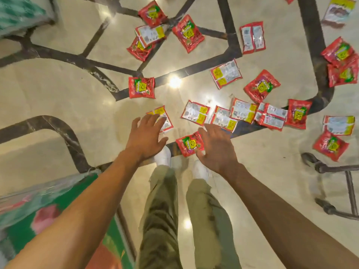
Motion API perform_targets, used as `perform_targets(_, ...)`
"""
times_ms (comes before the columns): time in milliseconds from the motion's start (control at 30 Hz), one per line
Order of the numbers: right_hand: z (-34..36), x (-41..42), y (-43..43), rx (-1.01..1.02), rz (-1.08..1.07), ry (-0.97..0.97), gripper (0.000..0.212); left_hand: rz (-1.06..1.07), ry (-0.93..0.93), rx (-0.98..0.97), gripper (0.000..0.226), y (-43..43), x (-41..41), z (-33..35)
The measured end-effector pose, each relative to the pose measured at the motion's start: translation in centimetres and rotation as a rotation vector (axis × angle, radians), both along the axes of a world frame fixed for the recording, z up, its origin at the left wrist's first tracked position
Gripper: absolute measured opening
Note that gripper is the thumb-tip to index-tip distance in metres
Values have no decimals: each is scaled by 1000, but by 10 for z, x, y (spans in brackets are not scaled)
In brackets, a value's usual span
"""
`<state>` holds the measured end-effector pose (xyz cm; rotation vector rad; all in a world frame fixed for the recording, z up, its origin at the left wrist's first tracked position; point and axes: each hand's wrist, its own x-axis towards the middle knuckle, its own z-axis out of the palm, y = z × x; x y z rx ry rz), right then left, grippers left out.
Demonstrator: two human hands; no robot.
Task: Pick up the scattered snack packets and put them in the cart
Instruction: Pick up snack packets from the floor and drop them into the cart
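Observation:
Several red snack packets lie scattered on the glossy marble floor, some face up, some showing white and yellow backs. My left hand (146, 137) reaches down with fingers spread over a face-down packet (165, 121) and holds nothing. Spread open as well, my right hand (215, 147) hovers beside a face-up red packet (190, 144) just in front of my white shoes. Whether either hand touches a packet I cannot tell. A row of packets (242, 111) lies just beyond my right hand. Another packet (141, 87) sits farther ahead.
A metal frame on castors, probably the cart (330, 168), stands at the right edge. A green printed pack wrapped in plastic (38, 210) sits at lower left. A teal wrapped stack (19, 14) occupies the top left corner. More packets (188, 33) lie farther out.

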<state>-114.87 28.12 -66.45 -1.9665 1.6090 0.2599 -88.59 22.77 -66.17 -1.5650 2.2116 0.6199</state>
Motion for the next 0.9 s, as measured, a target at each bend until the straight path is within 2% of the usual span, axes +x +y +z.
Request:
perform_targets(333,-292,45,3,182,-17,-7,79,-249,26,121,68,-33,35,-308)
perform_targets(500,-399,65,16,255,-3,20,90,-385,-14,100,70,-45,53,-421)
perform_targets(600,-450,73,35,240,79,62,78,-468,-70,122,87,-50,67,-469)
perform_targets(800,-496,71,56,143,176,133,64,-632,-55,-9,96,-67,83,-517)
perform_targets(833,-497,71,56,136,184,148,63,-653,-61,-19,96,-70,83,-518)
perform_targets(900,-496,71,53,131,197,188,61,-673,-55,-43,83,-77,85,-513)
